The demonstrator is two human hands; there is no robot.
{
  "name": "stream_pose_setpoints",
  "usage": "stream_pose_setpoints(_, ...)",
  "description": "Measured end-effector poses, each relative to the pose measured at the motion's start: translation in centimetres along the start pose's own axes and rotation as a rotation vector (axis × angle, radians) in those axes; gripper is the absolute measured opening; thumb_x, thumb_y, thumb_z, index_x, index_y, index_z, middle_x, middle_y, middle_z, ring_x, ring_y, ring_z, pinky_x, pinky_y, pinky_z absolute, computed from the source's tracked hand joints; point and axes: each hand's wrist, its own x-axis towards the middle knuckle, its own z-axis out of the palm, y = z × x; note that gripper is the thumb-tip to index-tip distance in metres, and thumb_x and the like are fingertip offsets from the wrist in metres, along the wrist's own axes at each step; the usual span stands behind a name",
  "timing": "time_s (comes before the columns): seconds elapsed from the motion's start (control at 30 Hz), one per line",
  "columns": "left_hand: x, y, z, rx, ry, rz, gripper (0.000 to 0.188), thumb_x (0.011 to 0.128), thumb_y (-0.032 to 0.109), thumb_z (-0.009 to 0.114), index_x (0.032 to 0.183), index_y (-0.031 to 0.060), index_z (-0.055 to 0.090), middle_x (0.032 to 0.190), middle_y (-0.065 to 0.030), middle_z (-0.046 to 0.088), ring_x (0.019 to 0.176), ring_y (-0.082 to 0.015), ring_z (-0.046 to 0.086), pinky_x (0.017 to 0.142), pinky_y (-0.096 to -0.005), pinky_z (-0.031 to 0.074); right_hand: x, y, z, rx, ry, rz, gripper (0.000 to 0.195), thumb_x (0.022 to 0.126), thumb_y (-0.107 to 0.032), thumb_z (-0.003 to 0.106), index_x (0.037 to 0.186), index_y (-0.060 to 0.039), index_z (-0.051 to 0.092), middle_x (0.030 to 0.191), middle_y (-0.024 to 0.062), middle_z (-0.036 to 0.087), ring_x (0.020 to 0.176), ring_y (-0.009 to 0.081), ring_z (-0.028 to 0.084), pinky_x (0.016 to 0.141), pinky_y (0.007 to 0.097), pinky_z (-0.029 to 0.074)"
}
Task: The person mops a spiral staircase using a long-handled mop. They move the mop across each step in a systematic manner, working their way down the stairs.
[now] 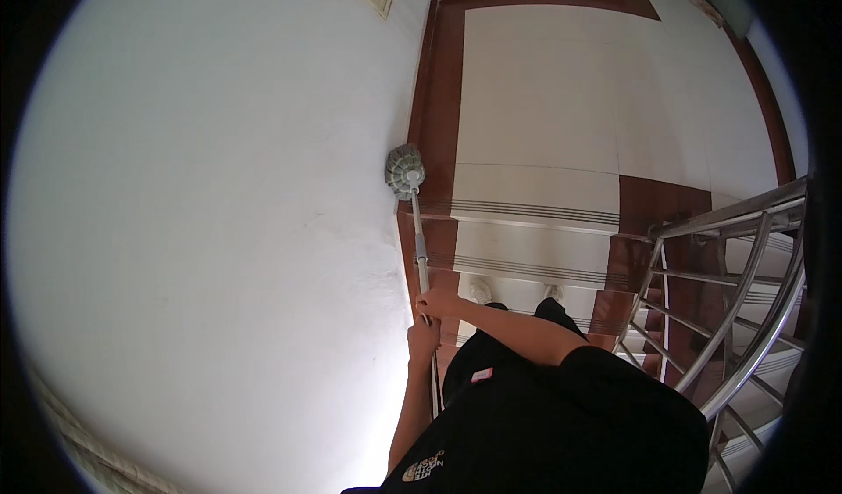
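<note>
A long-handled mop [419, 231] runs away from me along the white wall. Its round head of grey-green striped strips [402, 170] is at the corner where the wall meets the dark red floor border, just past the top stair edge. My right hand [437, 303] grips the pole below its grey collar. Close behind it, my left hand [424, 336] is wrapped around the same pole. The pole's lower end passes beside my body and is partly hidden by my black shirt.
The white wall [217, 217] rises close on my left. Stairs with dark grooved edges [536, 211] lead up to a cream tiled landing [539, 86]. On the right stands a stainless steel railing [756, 336]. My shoes [480, 291] are on a step.
</note>
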Motion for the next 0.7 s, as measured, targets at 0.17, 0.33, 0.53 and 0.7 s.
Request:
stream_pose_setpoints(0.17,1.1,0.6,1.1,-0.020,-0.190,-0.043,0.043,0.085,0.035,0.053,0.094,-0.0068,0.054,0.078,-0.0259,0.062,0.065,-0.0348,0.065,0.058,-0.0409,0.051,0.2,2.6,-0.1,-0.145,-0.046,0.088,0.029,0.085,-0.035,0.046,0.092,-0.0125,0.064,0.088,0.0122,0.066,0.080,0.0322,0.063,0.071,0.0460,0.048)
stream_pose_setpoints(0.33,1.5,3.5,5.1,0.005,-0.442,0.418,0.048,0.083,0.034,0.055,0.106,-0.0079,0.052,0.096,-0.0298,0.058,0.096,-0.0443,0.055,0.077,-0.0476,0.045,-9.5,4.8,-4.0,-0.018,0.146,0.246,0.033,0.084,-0.039,0.046,0.091,-0.0122,0.064,0.089,0.0132,0.065,0.083,0.0336,0.062,0.072,0.0472,0.049)
stream_pose_setpoints(0.53,-1.4,12.2,11.9,0.109,-0.725,0.588,0.046,0.084,0.035,0.056,0.107,-0.0044,0.052,0.093,-0.0314,0.059,0.090,-0.0433,0.058,0.074,-0.0478,0.045,-23.5,7.9,-9.9,0.010,0.513,0.582,0.031,0.084,-0.037,0.048,0.085,-0.0096,0.063,0.080,0.0134,0.065,0.078,0.0339,0.062,0.068,0.0463,0.049)
stream_pose_setpoints(0.7,-5.3,16.8,12.8,0.298,-0.705,0.823,0.040,0.084,0.031,0.054,0.102,-0.0044,0.049,0.082,-0.0303,0.060,0.079,-0.0477,0.058,0.072,-0.0526,0.046,-28.6,6.7,-10.5,-0.077,0.638,0.661,0.030,0.085,-0.037,0.049,0.087,-0.0090,0.060,0.076,0.0145,0.063,0.077,0.0348,0.060,0.066,0.0464,0.049)
